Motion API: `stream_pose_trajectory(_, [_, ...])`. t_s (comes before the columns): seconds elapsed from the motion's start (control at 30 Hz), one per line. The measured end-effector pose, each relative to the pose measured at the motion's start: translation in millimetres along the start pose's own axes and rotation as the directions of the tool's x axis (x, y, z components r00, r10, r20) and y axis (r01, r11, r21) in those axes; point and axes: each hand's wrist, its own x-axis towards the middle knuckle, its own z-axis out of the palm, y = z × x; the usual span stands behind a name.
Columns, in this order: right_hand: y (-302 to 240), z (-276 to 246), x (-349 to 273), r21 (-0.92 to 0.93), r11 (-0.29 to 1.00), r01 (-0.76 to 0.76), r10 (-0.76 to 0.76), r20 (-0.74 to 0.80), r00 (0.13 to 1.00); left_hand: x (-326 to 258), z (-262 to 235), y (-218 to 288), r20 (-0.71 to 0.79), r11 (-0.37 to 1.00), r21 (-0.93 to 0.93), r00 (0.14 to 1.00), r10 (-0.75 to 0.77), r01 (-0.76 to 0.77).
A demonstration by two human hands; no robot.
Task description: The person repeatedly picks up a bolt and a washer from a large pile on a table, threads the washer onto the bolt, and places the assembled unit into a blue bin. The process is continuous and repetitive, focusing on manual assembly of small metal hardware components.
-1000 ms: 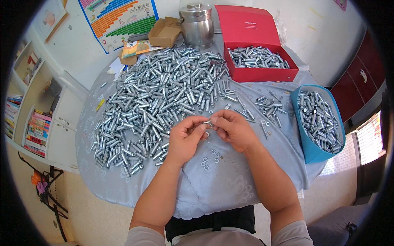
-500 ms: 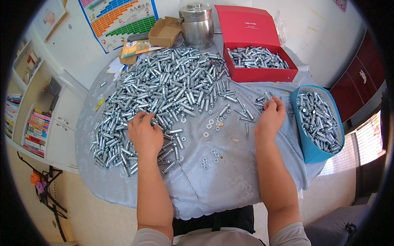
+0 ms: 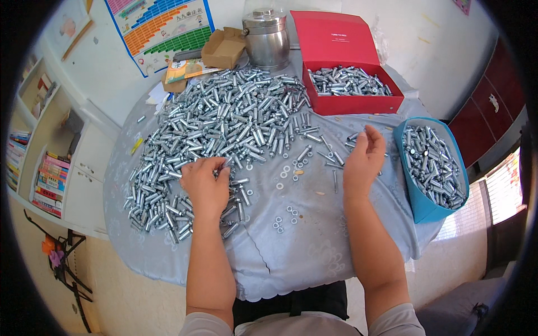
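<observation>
My left hand [image 3: 205,185] lies palm down on the near edge of a large heap of silver metal sleeves and bolts [image 3: 224,120], its fingers curled over a few of them. My right hand [image 3: 364,159] hovers over a small scatter of bolts [image 3: 336,154] beside a blue bin [image 3: 445,210], fingers close together; whether it holds anything is hidden. Loose washers and nuts [image 3: 284,215] lie on the grey cloth [image 3: 302,246] between my hands.
A red box [image 3: 350,103] with its lid up holds more silver parts at the back. A steel canister [image 3: 267,39] and a brown cardboard box [image 3: 223,49] stand behind the heap. The blue bin is full of parts. Shelves with books are at left.
A second ago both hands met at the table's middle over a small part. They have parted: the left went to the heap, the right toward the blue bin.
</observation>
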Motion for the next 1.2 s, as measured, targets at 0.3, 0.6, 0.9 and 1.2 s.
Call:
stream_pose_trajectory(0.3, [-35.0, 8.9, -34.7, -0.083, 0.955, -0.286, 0.229, 0.820, 0.524, -14.0, 21.9, 36.0, 0.369, 0.305, -0.886, 0.929, 0.010, 0.349])
stream_pose_trajectory(0.6, [-38.3, 11.5, -47.4, -0.146, 0.935, -0.323, 0.255, 0.909, 0.329, -21.3, 35.2, 37.9, 0.375, 0.444, -0.836, 0.927, 0.034, 0.322])
stream_pose_trajectory(0.9, [-35.7, 10.1, -43.2, -0.151, 0.807, -0.571, 0.365, 0.887, 0.281, -23.5, 36.4, 39.4, 0.362, 0.470, -0.829, 0.932, 0.034, 0.304])
stream_pose_trajectory(1.2, [-33.4, 10.8, -41.3, 0.056, 0.840, -0.540, 0.216, 0.878, 0.427, -19.2, 33.8, 36.3, 0.494, 0.318, -0.816, 0.868, -0.052, 0.483])
